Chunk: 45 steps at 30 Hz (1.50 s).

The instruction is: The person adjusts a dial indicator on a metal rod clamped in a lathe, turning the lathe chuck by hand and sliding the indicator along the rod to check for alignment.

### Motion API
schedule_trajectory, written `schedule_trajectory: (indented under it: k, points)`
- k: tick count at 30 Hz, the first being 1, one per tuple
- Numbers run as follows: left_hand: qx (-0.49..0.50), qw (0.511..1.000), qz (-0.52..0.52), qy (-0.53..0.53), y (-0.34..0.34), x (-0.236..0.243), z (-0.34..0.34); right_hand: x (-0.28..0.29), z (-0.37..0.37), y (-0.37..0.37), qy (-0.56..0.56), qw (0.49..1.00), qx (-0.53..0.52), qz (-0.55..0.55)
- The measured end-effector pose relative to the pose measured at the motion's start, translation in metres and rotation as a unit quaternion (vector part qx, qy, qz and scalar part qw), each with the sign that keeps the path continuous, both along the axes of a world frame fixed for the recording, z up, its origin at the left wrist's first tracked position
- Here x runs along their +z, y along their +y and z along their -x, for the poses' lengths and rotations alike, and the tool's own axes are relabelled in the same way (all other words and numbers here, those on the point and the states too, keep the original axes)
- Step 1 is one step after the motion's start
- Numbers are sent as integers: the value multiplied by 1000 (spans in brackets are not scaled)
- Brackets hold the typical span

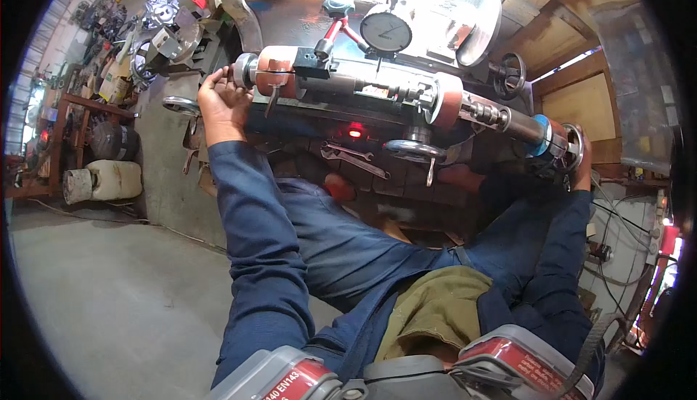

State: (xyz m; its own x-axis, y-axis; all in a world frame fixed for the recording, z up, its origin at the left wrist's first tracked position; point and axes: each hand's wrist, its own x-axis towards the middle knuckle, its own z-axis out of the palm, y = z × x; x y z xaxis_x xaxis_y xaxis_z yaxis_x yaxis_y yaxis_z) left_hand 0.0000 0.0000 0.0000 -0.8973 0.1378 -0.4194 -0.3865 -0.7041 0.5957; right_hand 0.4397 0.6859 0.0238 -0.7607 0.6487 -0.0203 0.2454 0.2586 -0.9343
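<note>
My left hand [223, 104] is at the left end of the machine, its fingers curled against a round metal collar [247, 72]. At the other end my right hand [584, 157] grips the rim of a small metal handwheel [575, 146]; most of its fingers are hidden behind the wheel. Between the two ends runs a stepped, lobed metal shaft [399, 92], partly lost in glare. A round white-faced dial gauge [386, 30] hangs above it. Its holder has red arms [334, 31] and stands over a black block [314, 63] beside the reddish-brown left head [277, 71].
Below the shaft, a larger handwheel [415, 149] with a crank handle juts toward me. Wrenches [356, 159] lie near my feet. A second handwheel [512, 75] sits behind at right. Metal parts [161, 6] crowd the far left, above a pale jerrycan [112, 181] on the floor.
</note>
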Motion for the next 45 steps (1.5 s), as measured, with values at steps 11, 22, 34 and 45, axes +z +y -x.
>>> schedule_trajectory:
  k: [11,22,34,45]
  points:
    - [-72,993,58,77,20,24,-11,1,-26,-44,-89,973,44,-209]
    - [-154,977,114,98,33,52,-14,50,-62,-57,-109,988,-38,99]
    - [-226,876,389,175,41,48,10,51,12,-1,-161,973,-48,-157]
    - [-178,880,387,211,35,47,4,133,166,-281,112,964,188,-155]
